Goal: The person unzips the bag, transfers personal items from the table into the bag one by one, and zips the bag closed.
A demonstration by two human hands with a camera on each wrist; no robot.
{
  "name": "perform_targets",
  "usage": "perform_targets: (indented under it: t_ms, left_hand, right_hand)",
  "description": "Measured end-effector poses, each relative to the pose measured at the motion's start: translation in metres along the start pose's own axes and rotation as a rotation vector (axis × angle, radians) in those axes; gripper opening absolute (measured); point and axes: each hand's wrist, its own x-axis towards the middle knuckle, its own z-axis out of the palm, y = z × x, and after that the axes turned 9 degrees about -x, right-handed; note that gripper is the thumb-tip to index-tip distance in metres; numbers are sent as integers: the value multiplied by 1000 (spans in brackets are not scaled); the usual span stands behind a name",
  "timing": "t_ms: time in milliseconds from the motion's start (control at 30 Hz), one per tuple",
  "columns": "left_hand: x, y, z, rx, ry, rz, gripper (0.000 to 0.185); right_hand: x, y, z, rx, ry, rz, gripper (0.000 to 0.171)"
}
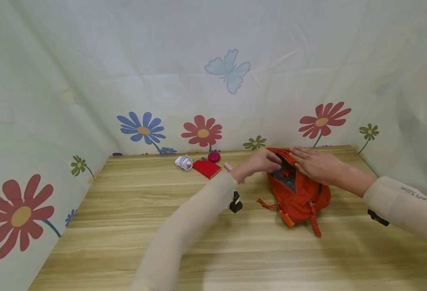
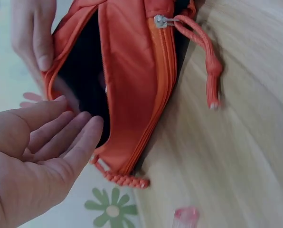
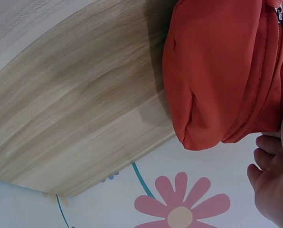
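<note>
A red zippered bag (image 1: 298,196) stands on the table, its top gaping to show a dark grey lining and a small red piece inside. At the left edge of this opening is my left hand (image 1: 259,161), fingers loosely bent and nothing seen between them; in the left wrist view the left hand (image 2: 42,156) has its fingertips over the mouth. My right hand (image 1: 316,165) lies over the bag's right rim and holds it; part of its grip is hidden. Beside the bag, the right wrist view shows the right hand (image 3: 274,166) with bent fingers.
Left of the bag, near the back edge, lie a white charger with coiled cable (image 1: 184,162), a red notebook (image 1: 207,168), a round magenta case (image 1: 214,157) and a pink stick-like item (image 1: 228,166). A flowered curtain (image 1: 173,97) hangs behind the wooden table (image 1: 126,226).
</note>
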Motion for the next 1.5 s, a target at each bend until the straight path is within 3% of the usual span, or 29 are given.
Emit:
perform_targets:
  t_ms: [67, 267, 400, 600, 767, 933, 1100, 1333, 1500]
  left_hand:
    - [-4, 1, -8, 20, 6, 20, 28]
    - [-15, 1, -39, 439, 82, 143, 27]
    - [-24, -3, -65, 589, 119, 137, 31]
    - [-43, -19, -105, 704, 180, 127, 34]
    - [-61, -30, -135, 721, 176, 112, 36]
    - [-77, -39, -158, 719, 176, 59, 38]
    - [-86, -50, -174, 783, 184, 35, 39]
    - [-97, -62, -193, 850, 109, -33, 53]
    - [-106, -69, -206, 1007, 21, -2, 76]
  right_hand:
    - [0, 0, 1, 5, -1, 4, 52]
    - [1, -1, 3, -5, 13, -5, 50]
    - [0, -2, 3, -8, 16, -6, 50]
    - [0, -2, 3, -10, 17, -6, 51]
    - [0, -2, 4, -14, 21, -6, 51]
    - [0, -2, 6, -24, 28, -11, 51]
    - [-1, -2, 6, -25, 24, -13, 51]
    - [-1, -3, 6, -27, 20, -13, 51]
    - [-1, -3, 4, -34, 21, -12, 50]
